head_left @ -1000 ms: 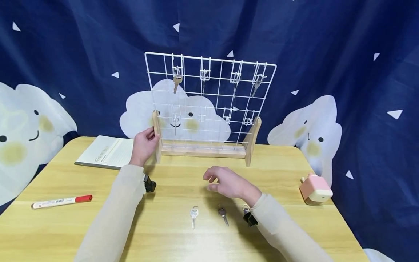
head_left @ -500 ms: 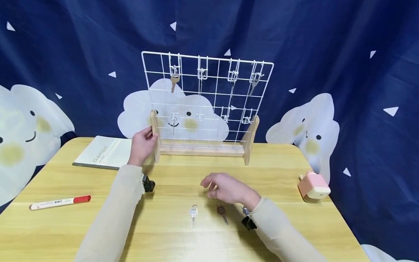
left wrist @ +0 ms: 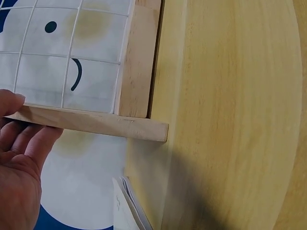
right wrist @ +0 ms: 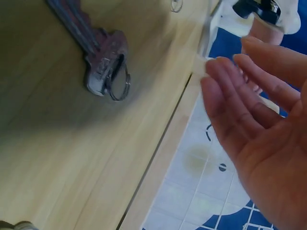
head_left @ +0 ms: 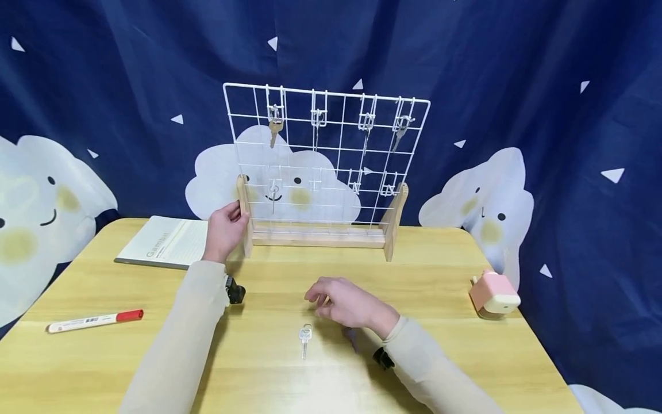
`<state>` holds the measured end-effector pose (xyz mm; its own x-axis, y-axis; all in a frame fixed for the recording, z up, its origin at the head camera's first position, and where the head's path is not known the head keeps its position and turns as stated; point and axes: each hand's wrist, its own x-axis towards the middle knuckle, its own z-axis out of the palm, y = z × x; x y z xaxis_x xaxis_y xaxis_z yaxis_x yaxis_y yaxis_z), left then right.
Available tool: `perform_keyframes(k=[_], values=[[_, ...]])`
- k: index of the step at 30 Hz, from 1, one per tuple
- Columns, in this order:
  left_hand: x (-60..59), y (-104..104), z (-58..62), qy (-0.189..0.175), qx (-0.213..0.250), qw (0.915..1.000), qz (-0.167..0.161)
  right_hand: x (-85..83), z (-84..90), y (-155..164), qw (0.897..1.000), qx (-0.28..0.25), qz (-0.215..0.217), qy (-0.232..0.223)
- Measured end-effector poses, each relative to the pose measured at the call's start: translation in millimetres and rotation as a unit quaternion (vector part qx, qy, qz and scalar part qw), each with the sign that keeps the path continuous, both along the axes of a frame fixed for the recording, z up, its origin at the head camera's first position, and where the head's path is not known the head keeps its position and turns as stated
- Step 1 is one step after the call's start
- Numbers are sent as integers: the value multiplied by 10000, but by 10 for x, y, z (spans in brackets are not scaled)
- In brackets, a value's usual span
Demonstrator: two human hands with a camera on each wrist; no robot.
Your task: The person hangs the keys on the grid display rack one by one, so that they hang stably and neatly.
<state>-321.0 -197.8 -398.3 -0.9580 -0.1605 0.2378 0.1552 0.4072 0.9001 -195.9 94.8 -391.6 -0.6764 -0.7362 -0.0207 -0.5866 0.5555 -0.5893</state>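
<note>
Left hand (head_left: 225, 229) grips wire rack (head_left: 324, 167) post; right hand (head_left: 347, 305) empty, fingers relaxed above table keys. Four keys hung; silver key (head_left: 305, 337), dark key (right wrist: 98, 52) unhung.

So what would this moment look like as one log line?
left hand: holds rack post | right hand: open, above keys | silver key: on table

Silver key (head_left: 306, 337) flat on table, dark key (right wrist: 93, 48) beside, perhaps rusty
</note>
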Motion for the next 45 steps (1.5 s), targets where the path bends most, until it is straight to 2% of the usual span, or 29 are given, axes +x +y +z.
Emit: perform_keyframes(k=[5,9,13,18,28,36,45], values=[[-41,3,87,-9,417,9990,-186,-3,-25,-48,9974,716,13,-10],[-27,-6,79,-164,452,9986,-203,39,-67,-110,9942,1069,97,-9],[11,-17,37,-201,421,9988,-149,69,-114,-154,9934,1136,158,59],[28,-30,7,8,393,9991,-153,73,-143,-185,9939,1081,222,-14],[39,-71,38,-92,429,9987,-256,57,-130,-224,9935,1057,417,-2],[23,-61,27,-101,516,9982,-272,76,-159,-278,9891,1421,368,-82],[26,-62,39,-213,318,9989,-287,101,-169,-298,9816,1840,505,107]])
